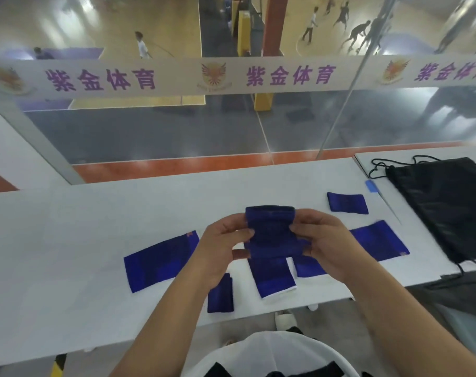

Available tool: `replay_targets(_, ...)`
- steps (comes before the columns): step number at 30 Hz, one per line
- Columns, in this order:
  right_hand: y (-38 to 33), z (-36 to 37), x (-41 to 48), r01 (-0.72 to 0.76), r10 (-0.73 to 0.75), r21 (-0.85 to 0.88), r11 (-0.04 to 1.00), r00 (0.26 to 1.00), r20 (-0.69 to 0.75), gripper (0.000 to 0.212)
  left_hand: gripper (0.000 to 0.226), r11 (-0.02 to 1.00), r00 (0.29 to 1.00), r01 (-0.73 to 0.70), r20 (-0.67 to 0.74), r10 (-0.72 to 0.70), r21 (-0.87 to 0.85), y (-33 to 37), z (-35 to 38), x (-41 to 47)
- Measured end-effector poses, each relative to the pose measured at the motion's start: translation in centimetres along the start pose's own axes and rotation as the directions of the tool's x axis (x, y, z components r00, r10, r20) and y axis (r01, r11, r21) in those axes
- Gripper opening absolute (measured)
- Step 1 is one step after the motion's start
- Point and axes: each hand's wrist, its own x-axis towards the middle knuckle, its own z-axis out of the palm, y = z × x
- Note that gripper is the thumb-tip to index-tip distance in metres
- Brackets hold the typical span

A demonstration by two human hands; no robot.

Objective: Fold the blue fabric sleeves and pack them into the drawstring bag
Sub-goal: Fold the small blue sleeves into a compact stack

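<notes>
1. Lying flat at lower left of centre, one unfolded sleeve (160, 261) sits on the white table (68, 240) within your reach, probably queued for folding.
2. Your left hand (223, 246) pinches the left edge of the held sleeve (270, 232), thumb on top. Below it lie a small folded sleeve (220, 293) and a white-edged sleeve (273, 276).
3. Your right hand (323, 240) pinches the opposite edge, so the fabric is stretched between both hands above the table; I judge you are mid-fold.
4. Right of centre, a second folded sleeve (347, 202) is parked nearer the bag, and a flat sleeve (381, 240) lies below it. I cannot tell whether the blue patch (310, 268) by your right wrist belongs to that flat sleeve.
5. At the far right, one black drawstring bag (448, 208) lies flat and looks unpacked.
6. Count: one sleeve held, five or six on the table, one bag.
</notes>
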Motion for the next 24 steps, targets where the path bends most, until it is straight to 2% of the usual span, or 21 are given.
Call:
replay_targets(2, -2.1, 0.5, -1.1, 0.082, -0.083, 0.041, 0.996, 0.996, 0.036, 0.032, 0.027, 0.992, 0.992, -0.122, 0.018, 0.122, 0.015, 1.9, -0.1, -0.8)
replay_targets(5, -4.3, 0.9, -2.8, 0.140, -0.152, 0.109, 0.984, 0.981, 0.117, 0.021, 0.027, 0.946, 0.950, -0.312, 0.059, 0.307, 0.093, 4.0, -0.3, -2.2)
replay_targets(7, -4.5, 1.1, -3.7, 0.136, -0.143, 0.055, 0.989, 0.975, 0.171, 0.015, 0.034, 0.907, 0.921, -0.389, 0.097, 0.378, 0.161, 4.4, -0.6, -2.9)
replay_targets(9, -3.6, 1.3, -4.0, 0.083, -0.075, -0.028, 0.996, 0.973, 0.219, 0.027, 0.039, 0.897, 0.917, -0.399, 0.115, 0.383, 0.192, 4.2, -0.8, -3.3)
replay_targets(12, -1.7, 1.4, -3.8, -0.008, 0.026, -0.079, 0.997, 0.972, 0.235, 0.046, 0.040, 0.919, 0.940, -0.339, 0.117, 0.321, 0.203, 2.9, -1.1, -3.6)
replay_targets(15, -0.4, 1.7, -3.4, -0.022, 0.057, -0.163, 0.986, 0.975, 0.214, 0.048, 0.037, 0.955, 0.971, -0.228, 0.113, 0.209, 0.189, 1.5, -1.8, -3.6)
replay_targets(19, -0.3, 2.2, -2.8, -0.006, 0.068, -0.265, 0.964, 0.972, 0.226, 0.053, 0.023, 0.996, 0.993, -0.042, 0.116, 0.033, 0.078, 1.0, -2.2, -3.6)
replay_targets(21, -0.7, 2.7, -2.5, 0.040, 0.055, -0.344, 0.938, 0.964, 0.261, 0.055, 0.026, 0.988, 0.991, 0.016, 0.128, -0.036, 0.155, 1.3, -2.1, -3.6)
replay_targets(24, -1.3, 3.6, -1.6, 0.100, 0.050, -0.433, 0.896, 0.946, 0.321, 0.060, 0.028, 0.973, 0.994, 0.043, 0.087, -0.064, 0.228, 1.8, -1.9, -3.5)
